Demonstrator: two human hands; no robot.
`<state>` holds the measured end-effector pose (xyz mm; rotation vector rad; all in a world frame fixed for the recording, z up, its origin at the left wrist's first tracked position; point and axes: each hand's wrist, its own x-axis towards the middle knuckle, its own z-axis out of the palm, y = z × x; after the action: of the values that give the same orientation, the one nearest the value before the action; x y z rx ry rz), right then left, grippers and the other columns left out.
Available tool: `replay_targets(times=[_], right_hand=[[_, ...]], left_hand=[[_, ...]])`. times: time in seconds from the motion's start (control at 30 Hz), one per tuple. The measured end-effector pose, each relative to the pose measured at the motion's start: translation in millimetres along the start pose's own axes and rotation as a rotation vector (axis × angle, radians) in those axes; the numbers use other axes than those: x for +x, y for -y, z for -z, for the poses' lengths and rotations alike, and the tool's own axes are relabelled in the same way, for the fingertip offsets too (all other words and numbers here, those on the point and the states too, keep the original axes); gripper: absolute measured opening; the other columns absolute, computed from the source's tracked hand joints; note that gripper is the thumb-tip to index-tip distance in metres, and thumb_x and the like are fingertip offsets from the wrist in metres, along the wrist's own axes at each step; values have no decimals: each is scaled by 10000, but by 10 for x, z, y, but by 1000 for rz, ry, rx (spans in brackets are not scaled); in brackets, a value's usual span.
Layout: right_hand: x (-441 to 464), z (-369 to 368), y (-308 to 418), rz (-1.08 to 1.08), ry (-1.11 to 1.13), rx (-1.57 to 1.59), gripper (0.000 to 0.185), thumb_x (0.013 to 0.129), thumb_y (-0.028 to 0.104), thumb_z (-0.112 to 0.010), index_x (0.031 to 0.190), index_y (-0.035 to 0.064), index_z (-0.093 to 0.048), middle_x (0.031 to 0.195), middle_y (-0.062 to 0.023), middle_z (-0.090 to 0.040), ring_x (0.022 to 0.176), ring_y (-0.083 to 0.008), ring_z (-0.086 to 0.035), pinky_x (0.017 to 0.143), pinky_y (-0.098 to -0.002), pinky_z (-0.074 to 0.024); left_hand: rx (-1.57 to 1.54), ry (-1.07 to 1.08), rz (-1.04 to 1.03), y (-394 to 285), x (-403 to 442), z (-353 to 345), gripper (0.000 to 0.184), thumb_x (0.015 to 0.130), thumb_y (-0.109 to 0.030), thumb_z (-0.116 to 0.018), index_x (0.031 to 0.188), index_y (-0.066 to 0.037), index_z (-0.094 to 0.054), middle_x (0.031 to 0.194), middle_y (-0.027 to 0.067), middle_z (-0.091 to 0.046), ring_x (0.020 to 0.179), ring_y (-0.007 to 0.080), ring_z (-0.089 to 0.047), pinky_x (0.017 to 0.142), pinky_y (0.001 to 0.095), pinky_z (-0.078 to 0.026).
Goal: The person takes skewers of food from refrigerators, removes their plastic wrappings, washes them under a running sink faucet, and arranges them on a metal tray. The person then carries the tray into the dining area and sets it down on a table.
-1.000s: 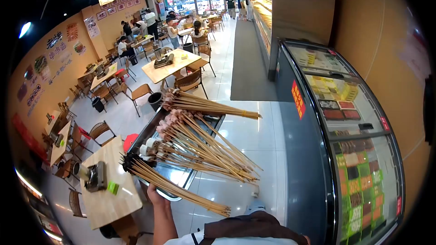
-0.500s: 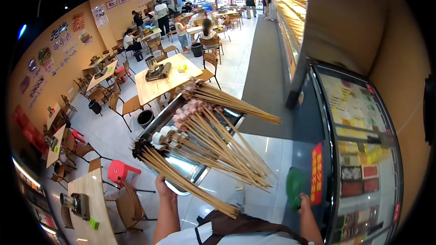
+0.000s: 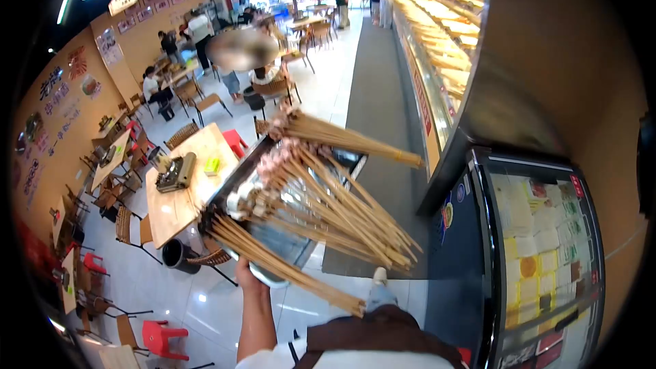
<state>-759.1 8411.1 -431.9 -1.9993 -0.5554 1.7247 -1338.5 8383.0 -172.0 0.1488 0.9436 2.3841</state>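
Observation:
My left hand [image 3: 250, 279] grips the near left edge of a metal tray [image 3: 290, 251], its fingers partly hidden under the rim. Several bundles of skewers lie across it, their sticks jutting past the right side. One bundle with dark tips [image 3: 287, 266] lies nearest my hand. In the middle is a fan of skewers [image 3: 362, 215] with white and pink pieces at the far ends. Another bundle of skewers [image 3: 362, 142] with brownish meat lies at the far end. My right hand is out of view.
A glass-topped freezer [image 3: 547, 246] stands on the right, beyond it a lit shelf case [image 3: 437, 48]. Ahead on the left is a wooden table [image 3: 160, 212] with a portable stove [image 3: 175, 172]. Chairs, a black bin [image 3: 180, 255] and red stools [image 3: 164, 339] line the left; people are farther back.
I have moved forward; the wooden table and freezer are nearer. The tray stays in my left hand. My right hand, which held a green object, has left the view.

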Motion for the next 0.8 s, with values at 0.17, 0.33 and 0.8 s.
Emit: replay_targets(times=[0.17,0.33,0.8], right_hand=[[875,-918,1744,169,68,-323,232,795,155,-582,962,-6,-583,852,-108,-601,749,-237,-585,661,-375,-477],[1437,-2139,3895,244,172,-348,237,782,150,-608,949,-19,-597,843,-112,-609,742,-236,-584,668,-363,-470],[3754,-3642,7062,611,-107,-574,326,748,192,-624,947,-66,-613,933,-206,-624,811,-300,-595,760,-383,-441]], left_hand=[[-7,48,-28,579,1041,-1083,196,811,-137,-468,896,6,-571,806,110,-607,715,225,-595,669,330,-504],[33,15,-8,961,2242,-1978,194,784,-122,-461,860,20,-568,774,122,-603,684,234,-597,634,334,-509],[73,37,39,2600,6690,-4346,187,767,-113,-510,909,-8,-573,845,87,-609,757,213,-604,708,333,-506]])
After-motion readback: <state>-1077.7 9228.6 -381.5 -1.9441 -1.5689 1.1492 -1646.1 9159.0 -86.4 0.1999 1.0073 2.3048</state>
